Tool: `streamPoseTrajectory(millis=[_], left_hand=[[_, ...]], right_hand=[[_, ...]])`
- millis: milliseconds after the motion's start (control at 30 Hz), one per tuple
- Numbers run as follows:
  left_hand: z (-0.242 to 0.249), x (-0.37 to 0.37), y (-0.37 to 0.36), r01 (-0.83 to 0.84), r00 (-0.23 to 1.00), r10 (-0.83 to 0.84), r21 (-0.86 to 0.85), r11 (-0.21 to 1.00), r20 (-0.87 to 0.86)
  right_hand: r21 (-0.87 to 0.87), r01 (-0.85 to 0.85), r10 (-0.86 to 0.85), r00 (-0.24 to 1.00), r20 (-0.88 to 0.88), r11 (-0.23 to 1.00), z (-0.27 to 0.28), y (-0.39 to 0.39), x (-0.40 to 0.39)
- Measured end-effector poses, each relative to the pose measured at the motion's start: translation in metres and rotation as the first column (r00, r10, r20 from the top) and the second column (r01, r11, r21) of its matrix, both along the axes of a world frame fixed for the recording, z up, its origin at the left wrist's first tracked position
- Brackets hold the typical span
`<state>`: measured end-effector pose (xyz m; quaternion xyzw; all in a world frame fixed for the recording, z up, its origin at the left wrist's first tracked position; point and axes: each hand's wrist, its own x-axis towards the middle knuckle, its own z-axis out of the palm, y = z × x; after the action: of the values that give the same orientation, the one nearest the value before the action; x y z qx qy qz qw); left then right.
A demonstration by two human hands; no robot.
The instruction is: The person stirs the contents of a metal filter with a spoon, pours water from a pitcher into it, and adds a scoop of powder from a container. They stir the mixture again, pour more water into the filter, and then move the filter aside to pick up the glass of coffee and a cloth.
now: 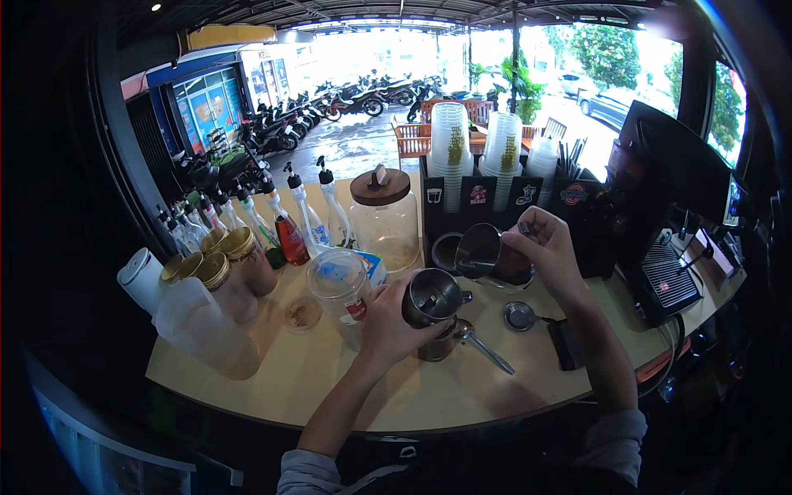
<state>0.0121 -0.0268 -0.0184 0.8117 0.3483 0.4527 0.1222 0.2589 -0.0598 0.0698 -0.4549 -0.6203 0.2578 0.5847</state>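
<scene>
My left hand [389, 322] is wrapped around a shiny metal cup [433, 295] with a small side handle, its open mouth facing me. Directly below it a second metal container [437, 351] shows in part; whether the two touch is hard to tell. In my right hand [540, 252], fingers closed at its right edge, is a tilted metal jug [478, 252]. A metal spoon [487, 348] lies on the counter just right of the left hand's cup. Close by on the left stands a clear plastic jar [338, 285] with a red label.
On the counter [313, 388] stand pump bottles [290, 239], gold-lidded jars [247, 260] and a wooden-lidded glass jar [386, 219]. Stacked plastic cups [450, 153] rise from a black organizer [450, 196]. A small round metal dish [520, 316] and a black machine [660, 272] are at right.
</scene>
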Motion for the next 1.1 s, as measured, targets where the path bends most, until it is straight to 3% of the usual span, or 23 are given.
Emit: streamPoseTrajectory(millis=[100,167,467,567,700,1100], left_hand=[[0.001,0.001,0.001,0.03,0.998,-0.025,-0.079,0.996,0.062],[0.002,0.003,0.003,0.059,0.993,-0.045,-0.129,0.99,0.105],[0.01,0.001,0.009,0.117,0.979,-0.08,-0.196,0.974,0.187],[0.02,0.0,0.007,0.074,0.99,-0.048,-0.197,0.978,0.135],[0.021,-0.001,0.009,0.094,0.987,-0.062,-0.219,0.971,0.15],[-0.002,-0.003,0.009,0.152,0.974,-0.106,-0.23,0.961,0.201]], right_hand=[[0.002,0.014,-0.014,0.993,-0.117,1.0,0.0,-0.003,-0.001],[0.012,-0.019,0.022,0.958,-0.284,1.0,-0.011,0.004,0.008],[-0.049,0.013,-0.039,0.814,-0.579,0.999,-0.068,0.019,0.031],[-0.121,0.028,-0.096,0.792,-0.603,0.992,-0.105,0.028,0.037],[-0.106,-0.044,-0.04,0.734,-0.678,0.993,-0.156,0.042,0.042],[-0.124,-0.02,-0.083,0.639,-0.765,0.992,-0.221,0.057,0.034]])
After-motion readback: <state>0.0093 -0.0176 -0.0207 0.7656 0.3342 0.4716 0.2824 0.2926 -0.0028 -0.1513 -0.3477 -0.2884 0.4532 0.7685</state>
